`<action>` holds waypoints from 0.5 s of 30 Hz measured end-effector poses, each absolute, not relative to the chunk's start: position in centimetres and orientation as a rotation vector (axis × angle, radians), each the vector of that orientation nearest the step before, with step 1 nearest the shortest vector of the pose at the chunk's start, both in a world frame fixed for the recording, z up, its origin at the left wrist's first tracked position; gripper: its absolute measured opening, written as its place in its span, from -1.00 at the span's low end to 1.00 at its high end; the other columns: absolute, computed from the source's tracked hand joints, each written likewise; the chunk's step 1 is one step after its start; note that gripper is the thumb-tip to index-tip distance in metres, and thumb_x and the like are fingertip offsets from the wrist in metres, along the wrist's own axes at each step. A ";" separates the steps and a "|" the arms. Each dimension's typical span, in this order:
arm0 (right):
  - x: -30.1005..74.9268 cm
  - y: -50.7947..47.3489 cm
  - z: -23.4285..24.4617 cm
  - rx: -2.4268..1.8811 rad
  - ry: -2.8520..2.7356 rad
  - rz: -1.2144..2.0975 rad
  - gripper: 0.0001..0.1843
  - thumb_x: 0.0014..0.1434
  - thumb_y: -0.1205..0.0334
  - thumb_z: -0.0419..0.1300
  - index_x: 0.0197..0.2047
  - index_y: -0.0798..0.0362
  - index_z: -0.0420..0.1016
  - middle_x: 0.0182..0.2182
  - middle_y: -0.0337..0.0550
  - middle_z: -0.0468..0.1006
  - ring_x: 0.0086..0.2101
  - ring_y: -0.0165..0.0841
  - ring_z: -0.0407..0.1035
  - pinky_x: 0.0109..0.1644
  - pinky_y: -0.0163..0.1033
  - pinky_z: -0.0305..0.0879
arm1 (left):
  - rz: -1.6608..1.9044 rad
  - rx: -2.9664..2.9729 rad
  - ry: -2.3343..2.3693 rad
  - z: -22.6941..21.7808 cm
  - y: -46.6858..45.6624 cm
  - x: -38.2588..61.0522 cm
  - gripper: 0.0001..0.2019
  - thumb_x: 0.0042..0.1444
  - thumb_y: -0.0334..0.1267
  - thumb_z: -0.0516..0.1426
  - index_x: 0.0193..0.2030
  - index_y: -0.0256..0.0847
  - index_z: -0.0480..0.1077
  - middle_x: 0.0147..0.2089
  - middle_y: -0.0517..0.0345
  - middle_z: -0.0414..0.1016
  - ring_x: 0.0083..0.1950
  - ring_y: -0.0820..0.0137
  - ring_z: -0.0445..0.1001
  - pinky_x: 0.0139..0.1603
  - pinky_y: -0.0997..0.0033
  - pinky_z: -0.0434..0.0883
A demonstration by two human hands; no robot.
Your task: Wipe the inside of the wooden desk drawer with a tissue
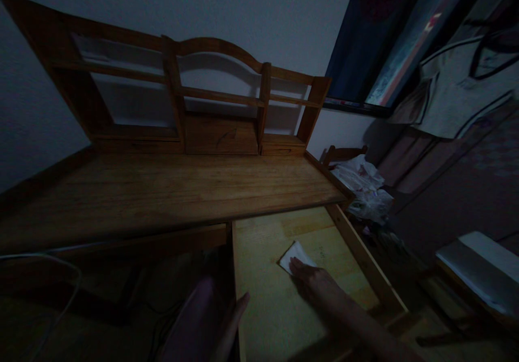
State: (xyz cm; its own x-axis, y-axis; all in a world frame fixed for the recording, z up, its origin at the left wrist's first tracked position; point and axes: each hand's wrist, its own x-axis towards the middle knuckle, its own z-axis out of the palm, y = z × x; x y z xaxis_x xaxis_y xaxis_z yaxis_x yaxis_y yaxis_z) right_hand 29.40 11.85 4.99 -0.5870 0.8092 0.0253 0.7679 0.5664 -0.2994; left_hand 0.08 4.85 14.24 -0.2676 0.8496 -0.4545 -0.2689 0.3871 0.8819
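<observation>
A wooden drawer (279,324) is pulled out from under the desk, its pale bottom showing. Inside it, a folded white cloth (292,251) lies against the bottom, and whether it is fabric or paper I cannot make out. My right hand (312,278) presses down on the cloth with its fingers over the near edge. At the drawer's left side, my left hand (233,321) holds the side board, with a fingertip reaching over the top edge. The rest of that hand is dim and partly hidden.
The desk (174,186) carries a shelf unit (221,135) along the wall. White plastic bags (359,175) are piled to the right, below hanging clothes (454,89). A stool-like stand (482,270) is at the right. A pale cable (75,275) loops at lower left.
</observation>
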 end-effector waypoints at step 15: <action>28.7 17.0 5.1 -1.453 -2.618 0.236 -0.16 0.21 0.61 -0.05 0.53 0.03 0.13 0.47 -0.04 0.11 0.36 -0.27 0.22 0.39 -0.15 0.28 | 1.184 0.460 1.385 13.0 4.2 0.3 -0.79 0.10 -0.15 0.34 -0.14 -0.13 0.58 -0.03 -0.07 0.71 0.22 -0.03 0.58 0.24 0.04 0.53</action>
State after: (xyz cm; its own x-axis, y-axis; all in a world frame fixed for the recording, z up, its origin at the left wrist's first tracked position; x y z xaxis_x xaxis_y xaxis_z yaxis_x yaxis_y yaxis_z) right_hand 28.69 16.98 5.11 -0.5246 0.8502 0.0442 0.8287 0.5218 -0.2025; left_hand 0.31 4.18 13.04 -0.2251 0.8355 -0.5013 -0.3654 0.4045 0.8384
